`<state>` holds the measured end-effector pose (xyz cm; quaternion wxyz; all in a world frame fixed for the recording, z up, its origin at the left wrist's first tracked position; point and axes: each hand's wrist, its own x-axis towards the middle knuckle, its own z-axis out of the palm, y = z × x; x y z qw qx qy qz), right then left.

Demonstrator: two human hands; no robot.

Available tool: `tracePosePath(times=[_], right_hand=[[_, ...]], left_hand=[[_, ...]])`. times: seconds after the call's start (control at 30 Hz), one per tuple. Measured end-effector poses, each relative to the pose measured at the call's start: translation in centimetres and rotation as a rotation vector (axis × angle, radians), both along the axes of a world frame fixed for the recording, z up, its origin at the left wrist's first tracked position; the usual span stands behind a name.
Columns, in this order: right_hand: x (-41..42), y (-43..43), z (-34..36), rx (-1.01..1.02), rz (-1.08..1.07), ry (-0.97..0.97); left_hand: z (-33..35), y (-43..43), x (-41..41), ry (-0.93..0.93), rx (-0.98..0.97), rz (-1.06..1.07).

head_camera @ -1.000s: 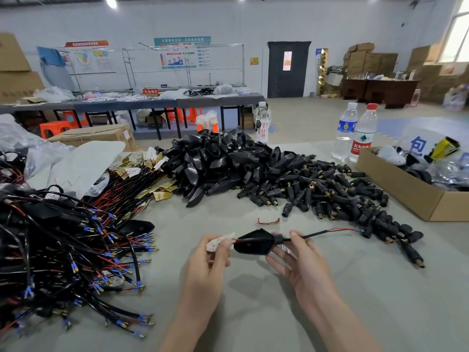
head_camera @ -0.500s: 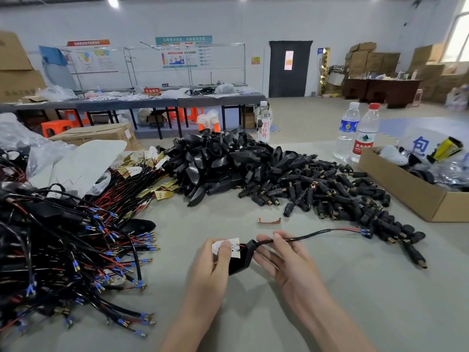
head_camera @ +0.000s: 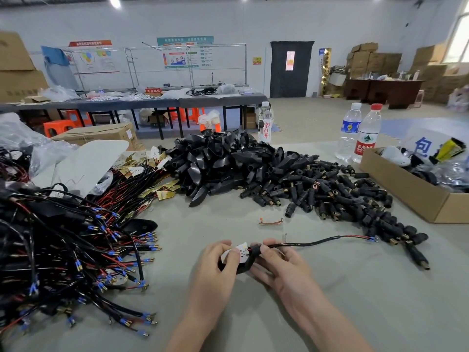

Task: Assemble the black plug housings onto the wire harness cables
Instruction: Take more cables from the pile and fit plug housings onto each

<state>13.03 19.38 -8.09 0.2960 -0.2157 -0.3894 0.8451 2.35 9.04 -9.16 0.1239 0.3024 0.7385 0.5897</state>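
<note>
head | plug housings (head_camera: 223, 161) heaped on grey table (head_camera: 355, 301) | dark door (head_camera: 279, 72) beyond

From my remote seat the head camera gives me only two hands and forearms. The left hand (head_camera: 215, 271) and right hand (head_camera: 288, 271) are bare, with slim fingers (head_camera: 217, 247) and short, plain nails where the thumbs (head_camera: 229, 261) show them. The left forearm (head_camera: 195, 323) and right forearm (head_camera: 330, 323) are bare as well, uncovered all the way to the near edge of the table (head_camera: 380, 301), where the view cuts them off.
</note>
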Motion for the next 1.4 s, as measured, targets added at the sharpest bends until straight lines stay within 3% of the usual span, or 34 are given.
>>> tracePosePath(times=[0.27,0.7,1.03,1.4], right_hand=[[-0.1,-0.1,0.2,-0.037,-0.040,0.032],[0.2,0.1,1.2,-0.174,-0.044,0.137],[0.1,0.4,1.1,-0.222,-0.032,0.163],[-0.1,0.3,0.0,0.086,-0.151,-0.043]], left_hand=[[-0.3,0.0,0.0,0.131,-0.063,0.013],[1.1,-0.1,1.0,-0.174,0.151,-0.069],[0.9,0.0,0.3,-0.283,0.280,-0.083],[0.7,0.2,-0.7,-0.494,0.346,-0.042]])
